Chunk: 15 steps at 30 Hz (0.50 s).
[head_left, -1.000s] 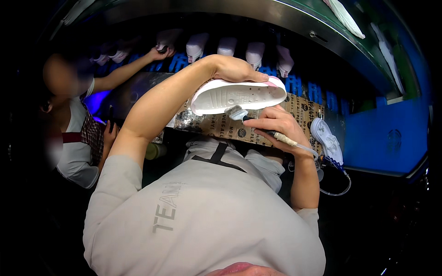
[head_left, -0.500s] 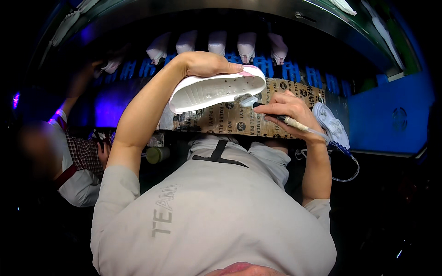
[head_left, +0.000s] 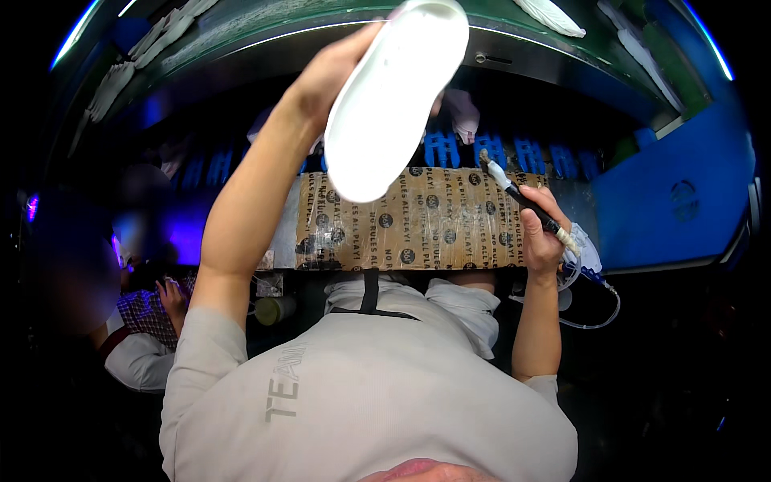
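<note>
My left hand (head_left: 331, 74) grips a white shoe sole (head_left: 393, 104) by its left side, held up high over the far part of the bench. Tilted steeply, the sole shows a bright, washed-out white face. Part of my left hand's fingers is hidden behind it. Lower and to the right, my right hand (head_left: 544, 237) is closed around a black-handled brush (head_left: 524, 195) with a whitish ferrule and dark bristles pointing up and left. A clear tube (head_left: 575, 273) runs from the handle's end. The brush is apart from the sole.
Printed brown paper under clear film covers the bench (head_left: 434, 225). Beyond it run blue slats (head_left: 490, 153) with a pale shoe (head_left: 463, 116) standing there. More white pieces (head_left: 554, 16) lie on the upper belt. A blue panel (head_left: 683, 201) bounds the right; a co-worker (head_left: 144, 353) sits left.
My left hand has lifted the sole up and away and turned it more upright. My right hand has drawn the brush off the sole, moving right and toward me, bristles now pointing up.
</note>
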Each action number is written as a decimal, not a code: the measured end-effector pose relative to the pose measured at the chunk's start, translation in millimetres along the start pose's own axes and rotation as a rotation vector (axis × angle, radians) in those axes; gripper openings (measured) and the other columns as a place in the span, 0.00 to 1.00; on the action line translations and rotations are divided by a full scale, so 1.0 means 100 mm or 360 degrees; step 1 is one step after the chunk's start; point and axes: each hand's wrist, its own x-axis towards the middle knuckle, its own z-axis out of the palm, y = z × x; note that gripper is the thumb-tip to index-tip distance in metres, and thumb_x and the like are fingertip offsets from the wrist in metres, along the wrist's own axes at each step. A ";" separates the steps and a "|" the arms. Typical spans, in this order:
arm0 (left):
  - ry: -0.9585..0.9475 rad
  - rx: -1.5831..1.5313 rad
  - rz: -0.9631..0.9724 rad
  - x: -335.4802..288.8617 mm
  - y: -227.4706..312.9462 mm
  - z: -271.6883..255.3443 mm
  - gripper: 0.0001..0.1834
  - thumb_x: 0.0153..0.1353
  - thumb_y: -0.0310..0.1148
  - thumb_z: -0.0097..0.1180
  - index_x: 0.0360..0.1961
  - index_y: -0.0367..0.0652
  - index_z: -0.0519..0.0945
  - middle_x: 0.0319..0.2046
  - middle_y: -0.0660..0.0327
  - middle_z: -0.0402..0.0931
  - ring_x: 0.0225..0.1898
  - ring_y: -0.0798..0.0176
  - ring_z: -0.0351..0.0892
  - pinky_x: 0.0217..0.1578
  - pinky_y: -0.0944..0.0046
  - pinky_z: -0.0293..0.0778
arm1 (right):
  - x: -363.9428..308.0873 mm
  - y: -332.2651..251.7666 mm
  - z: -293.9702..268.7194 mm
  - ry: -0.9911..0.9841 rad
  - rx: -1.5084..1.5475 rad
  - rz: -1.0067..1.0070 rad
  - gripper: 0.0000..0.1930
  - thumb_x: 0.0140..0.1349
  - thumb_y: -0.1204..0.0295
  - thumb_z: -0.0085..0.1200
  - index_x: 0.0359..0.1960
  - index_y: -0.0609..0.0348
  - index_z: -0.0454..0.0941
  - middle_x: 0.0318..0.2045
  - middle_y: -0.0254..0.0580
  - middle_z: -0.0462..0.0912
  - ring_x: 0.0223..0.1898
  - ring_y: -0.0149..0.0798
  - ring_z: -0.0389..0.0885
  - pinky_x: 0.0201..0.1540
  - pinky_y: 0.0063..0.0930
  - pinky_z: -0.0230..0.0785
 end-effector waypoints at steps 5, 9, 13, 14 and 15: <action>0.0454 -0.0025 0.0464 1.51 0.89 -0.37 0.20 0.75 0.43 0.45 0.51 0.36 0.79 0.49 0.40 0.82 0.50 0.45 0.84 0.52 0.46 0.78 | -0.16 0.21 0.17 -0.0077 -0.0021 0.0167 0.16 0.64 0.74 0.64 0.53 0.66 0.84 0.34 0.35 0.78 0.35 0.29 0.72 0.38 0.21 0.64; 0.1023 0.3646 0.0617 1.56 0.66 -0.63 0.18 0.73 0.40 0.46 0.42 0.36 0.81 0.49 0.40 0.81 0.51 0.38 0.82 0.57 0.39 0.74 | -0.51 0.46 0.25 -0.0023 -0.0009 0.0417 0.16 0.64 0.74 0.65 0.52 0.66 0.84 0.32 0.34 0.77 0.32 0.29 0.72 0.35 0.22 0.63; 0.1718 0.3014 -0.0341 1.06 0.89 -0.78 0.29 0.71 0.44 0.49 0.67 0.38 0.73 0.68 0.34 0.65 0.69 0.38 0.68 0.66 0.34 0.63 | -0.66 0.76 0.37 -0.0118 -0.0168 0.0574 0.15 0.63 0.78 0.62 0.51 0.66 0.84 0.38 0.41 0.83 0.39 0.34 0.79 0.44 0.24 0.69; 0.1695 0.2839 -0.0569 0.95 1.06 -0.91 0.29 0.69 0.41 0.48 0.69 0.40 0.72 0.75 0.38 0.52 0.74 0.33 0.56 0.70 0.31 0.49 | -0.67 0.85 0.39 -0.0167 -0.0150 0.0610 0.15 0.62 0.80 0.60 0.51 0.67 0.84 0.42 0.43 0.84 0.42 0.36 0.80 0.48 0.26 0.71; 0.1806 0.2850 -0.0676 0.90 1.19 -1.12 0.29 0.70 0.41 0.48 0.69 0.40 0.71 0.75 0.39 0.53 0.73 0.33 0.57 0.70 0.31 0.50 | -0.71 0.92 0.44 -0.0145 -0.0187 0.0597 0.16 0.62 0.80 0.60 0.53 0.66 0.83 0.43 0.44 0.84 0.45 0.37 0.81 0.50 0.26 0.72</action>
